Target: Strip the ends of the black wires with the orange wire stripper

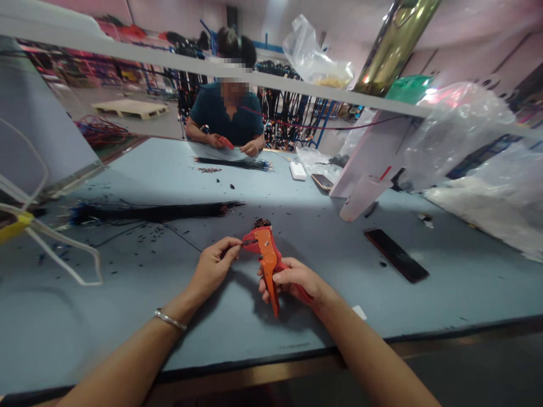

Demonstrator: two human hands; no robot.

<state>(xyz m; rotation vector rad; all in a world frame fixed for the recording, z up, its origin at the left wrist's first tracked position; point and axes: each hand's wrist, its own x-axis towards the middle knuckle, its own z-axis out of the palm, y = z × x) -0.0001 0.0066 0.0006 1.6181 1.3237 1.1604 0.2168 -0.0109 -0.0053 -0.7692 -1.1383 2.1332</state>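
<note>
Right hand [292,281] clamped round orange-red plastic-handled wire stripper [267,260]; left hand [216,263] fingertips pinched together on thin dark wire [247,243] at its jaws.

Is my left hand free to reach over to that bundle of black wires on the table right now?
Probably not yet: the left hand is pinching a thin wire into the stripper. The bare table between it and the black wire bundle leaves the way open.

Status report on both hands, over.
Right hand grips orange wire stripper. Left hand pinches thin wire into its head. Black wire bundle lies beyond, apart.
</note>
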